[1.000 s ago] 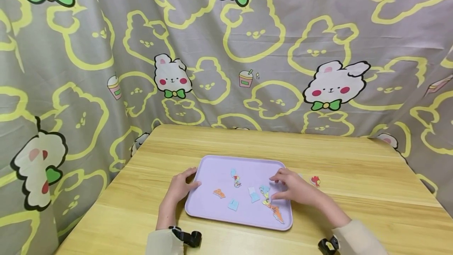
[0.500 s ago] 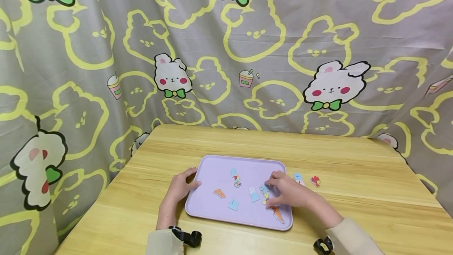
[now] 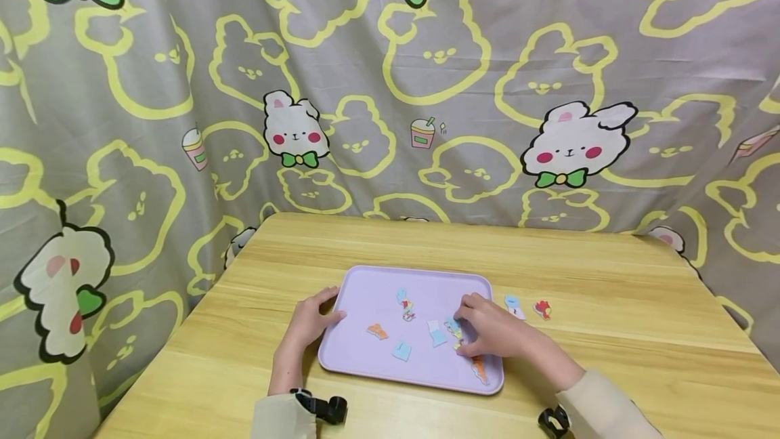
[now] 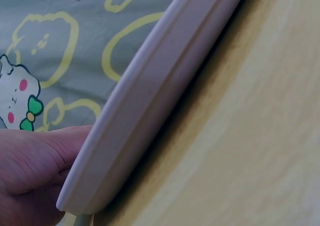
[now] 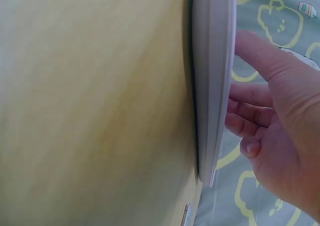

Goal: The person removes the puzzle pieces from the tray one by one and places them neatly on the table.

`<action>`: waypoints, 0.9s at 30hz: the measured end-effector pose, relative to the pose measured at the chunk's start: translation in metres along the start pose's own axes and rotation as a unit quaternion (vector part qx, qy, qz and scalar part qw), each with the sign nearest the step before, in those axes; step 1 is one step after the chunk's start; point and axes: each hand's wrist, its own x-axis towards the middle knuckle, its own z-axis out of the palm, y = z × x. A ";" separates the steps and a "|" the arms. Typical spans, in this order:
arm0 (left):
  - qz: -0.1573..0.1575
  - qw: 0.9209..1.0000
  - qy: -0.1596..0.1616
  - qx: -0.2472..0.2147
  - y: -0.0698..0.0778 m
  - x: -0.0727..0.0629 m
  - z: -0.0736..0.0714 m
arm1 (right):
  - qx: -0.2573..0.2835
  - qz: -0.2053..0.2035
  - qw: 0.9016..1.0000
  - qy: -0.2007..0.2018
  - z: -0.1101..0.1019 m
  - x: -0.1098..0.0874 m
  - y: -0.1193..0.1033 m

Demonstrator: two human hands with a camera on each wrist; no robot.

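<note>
A lilac tray lies on the wooden table, with several small cut-out puzzle pieces on it. My left hand holds the tray's left edge, thumb over the rim and fingers along the outside. Over the tray's right side, my right hand has its thumb and fingertips around a blue-and-yellow puzzle piece, partly hidden by the hand. Just below the thumb lies an orange puzzle piece. The right wrist view shows curled fingers behind the tray wall.
Left of the right hand lies a blue-and-white piece; farther left are a blue square piece, another orange piece and a joined colourful strip. Off the tray, a blue-white piece and a red piece lie on the table.
My right hand has moved slightly left and down onto the blue-and-yellow piece, its thumb and fingers closing in. The blue-white piece on the table has come into sight. My left hand stays put.
</note>
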 end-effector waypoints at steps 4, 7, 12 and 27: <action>0.001 1.000 0.001 -0.001 0.000 0.001 0.000 | -0.005 0.003 1.000 0.001 0.000 0.002 -0.001; -0.004 1.000 0.000 -0.004 0.000 0.000 0.000 | -0.006 0.004 1.000 0.005 0.001 0.002 -0.001; -0.005 1.000 0.000 -0.006 -0.001 -0.001 0.001 | 0.005 0.013 1.000 0.024 0.003 0.002 -0.001; 0.004 1.000 0.004 -0.006 -0.001 -0.002 0.000 | 0.165 0.058 0.978 0.118 0.004 0.000 0.004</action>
